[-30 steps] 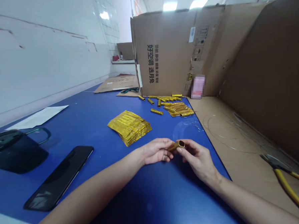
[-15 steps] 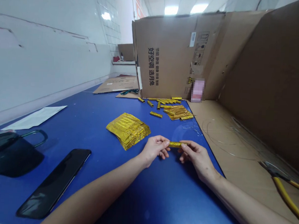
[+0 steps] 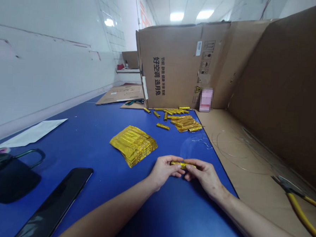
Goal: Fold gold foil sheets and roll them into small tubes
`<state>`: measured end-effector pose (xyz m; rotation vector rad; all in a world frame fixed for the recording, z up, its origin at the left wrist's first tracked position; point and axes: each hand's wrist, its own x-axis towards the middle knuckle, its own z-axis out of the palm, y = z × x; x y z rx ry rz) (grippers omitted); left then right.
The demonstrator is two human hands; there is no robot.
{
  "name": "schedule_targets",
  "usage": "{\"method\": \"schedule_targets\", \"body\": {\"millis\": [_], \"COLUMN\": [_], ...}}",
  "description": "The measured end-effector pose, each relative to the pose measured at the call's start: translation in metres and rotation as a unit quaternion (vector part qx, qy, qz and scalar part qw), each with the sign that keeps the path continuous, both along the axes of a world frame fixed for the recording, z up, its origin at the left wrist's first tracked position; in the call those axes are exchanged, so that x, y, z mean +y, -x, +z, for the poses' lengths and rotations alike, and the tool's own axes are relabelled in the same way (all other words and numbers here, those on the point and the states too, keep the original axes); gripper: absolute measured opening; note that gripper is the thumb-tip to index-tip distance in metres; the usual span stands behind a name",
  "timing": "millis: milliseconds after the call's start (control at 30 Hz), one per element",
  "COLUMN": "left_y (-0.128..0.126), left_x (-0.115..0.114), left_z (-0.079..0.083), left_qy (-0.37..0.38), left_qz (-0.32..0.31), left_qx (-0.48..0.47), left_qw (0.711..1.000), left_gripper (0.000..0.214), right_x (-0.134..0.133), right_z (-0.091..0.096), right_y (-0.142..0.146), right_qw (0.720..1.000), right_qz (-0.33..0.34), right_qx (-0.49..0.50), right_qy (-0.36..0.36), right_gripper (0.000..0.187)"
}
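Between both hands lies a short gold foil roll (image 3: 183,165), held level just above the blue table. My left hand (image 3: 168,170) pinches its left part with thumb and fingers. On its right part my right hand (image 3: 201,172) closes the same way, the fingertips of the two hands almost meeting. Left of the hands rests a fanned stack of flat gold foil sheets (image 3: 132,143). Farther back are several more gold rolls (image 3: 163,126) scattered on the table, some lying on a second small pile of foil sheets (image 3: 185,122).
A large cardboard box (image 3: 176,70) walls off the back. Yellow-handled pliers (image 3: 294,196) and thin wire (image 3: 232,154) lie on cardboard at right. At left are a phone (image 3: 61,198), a dark mug (image 3: 12,178) and white paper (image 3: 32,133).
Both hands have slid inward along the roll, bringing their fingertips closer together. The whole view has shifted slightly, so things appear lower.
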<state>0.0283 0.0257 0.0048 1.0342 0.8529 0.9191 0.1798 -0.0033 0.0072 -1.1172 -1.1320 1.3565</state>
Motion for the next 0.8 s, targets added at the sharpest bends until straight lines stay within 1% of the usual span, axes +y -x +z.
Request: {"method": "schedule_targets", "body": {"millis": [67, 167, 467, 667, 733, 800], "left_y": [0.0, 0.001, 0.002, 0.002, 0.002, 0.002], "left_x": [0.0, 0.0, 0.003, 0.004, 0.005, 0.006], "left_z": [0.0, -0.001, 0.0, 0.0, 0.0, -0.001], "left_qy": [0.007, 0.017, 0.041, 0.047, 0.044, 0.04], "left_qz": [0.002, 0.011, 0.03, 0.042, 0.051, 0.061], "left_qx": [-0.004, -0.011, -0.028, -0.037, -0.043, -0.049], "left_qw": [1.0, 1.0, 0.998, 0.997, 0.997, 0.996], "left_gripper": [0.039, 0.034, 0.027, 0.026, 0.027, 0.029], "right_x": [-0.001, -0.001, 0.002, 0.002, 0.006, 0.011], "right_z": [0.002, 0.002, -0.002, 0.002, 0.003, 0.003], "right_y": [0.001, 0.001, -0.002, -0.004, -0.008, -0.015], "right_qw": [1.0, 1.0, 0.999, 0.998, 0.996, 0.992], "right_qz": [0.003, -0.014, -0.041, -0.032, -0.055, -0.1], "right_qx": [0.005, 0.009, -0.005, -0.049, -0.068, -0.073], "right_qy": [0.006, 0.013, 0.028, 0.003, -0.004, -0.008], "right_gripper": [0.037, 0.04, 0.04, 0.039, 0.038, 0.039]}}
